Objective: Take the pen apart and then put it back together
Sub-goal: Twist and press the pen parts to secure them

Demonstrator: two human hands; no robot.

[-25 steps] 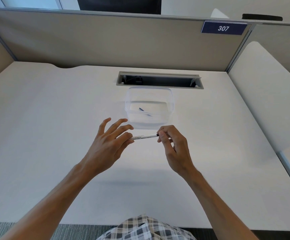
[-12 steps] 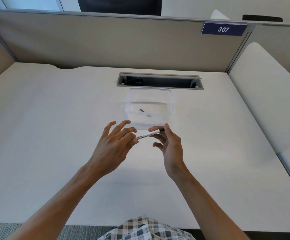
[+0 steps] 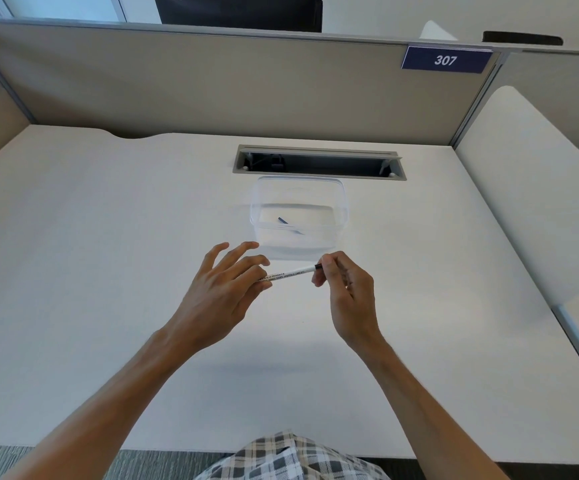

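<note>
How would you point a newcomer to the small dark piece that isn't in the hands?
Find the grey cable slot at the desk's far edge; right before it stands a clear plastic tub. The small dark piece lies inside it, unlike the white pen held nearer.

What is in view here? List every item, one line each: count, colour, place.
pen: one, white barrel with black print and a dark end, held level above the desk between both hands
clear plastic container: one, transparent, on the desk beyond the hands
small dark blue part: one, lying inside the container
desk: one, white
cable slot: one, grey frame, dark inside, set in the desk behind the container
partition: one, beige, along the back of the desk
number plate 307: one, dark blue with white digits, upper right of the partition
left hand: one, pinching the pen's left end, other fingers spread
right hand: one, grip curled on the pen's dark right end
</note>
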